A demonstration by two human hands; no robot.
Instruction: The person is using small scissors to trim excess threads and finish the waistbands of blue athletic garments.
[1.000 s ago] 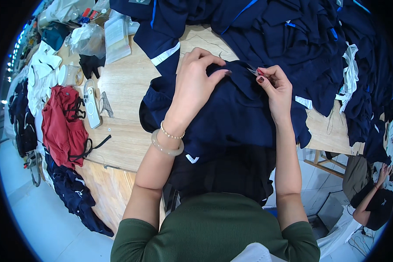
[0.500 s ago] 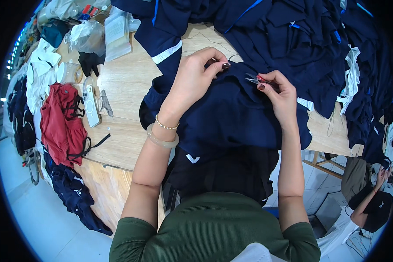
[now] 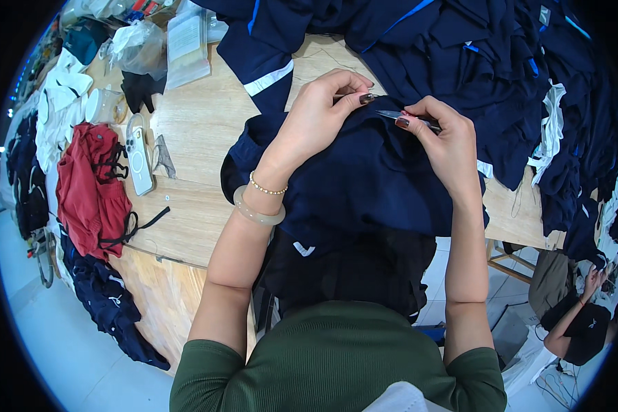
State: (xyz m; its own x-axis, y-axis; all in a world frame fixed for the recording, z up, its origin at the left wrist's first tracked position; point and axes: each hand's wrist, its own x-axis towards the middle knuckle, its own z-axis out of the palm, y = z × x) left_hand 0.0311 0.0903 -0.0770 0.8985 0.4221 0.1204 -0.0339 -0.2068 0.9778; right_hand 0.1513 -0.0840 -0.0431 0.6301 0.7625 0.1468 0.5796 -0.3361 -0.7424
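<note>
A navy blue garment lies over the near edge of the table and hangs toward my lap. My left hand pinches the upper edge of this garment between thumb and fingertips. Small thread snips with pointed metal blades are in my right hand. Their blades look closed together and point left, toward the pinched edge. Whether a loose thread lies at the tips is too small to make out.
A heap of navy garments covers the far and right side of the wooden table. At left lie a phone, a red garment and plastic bags. A co-worker's hand shows at lower right.
The snips' blades were spread and have come together. My right hand has shifted slightly left and up, bringing the tips nearer my left fingers. My left hand still pinches the garment.
</note>
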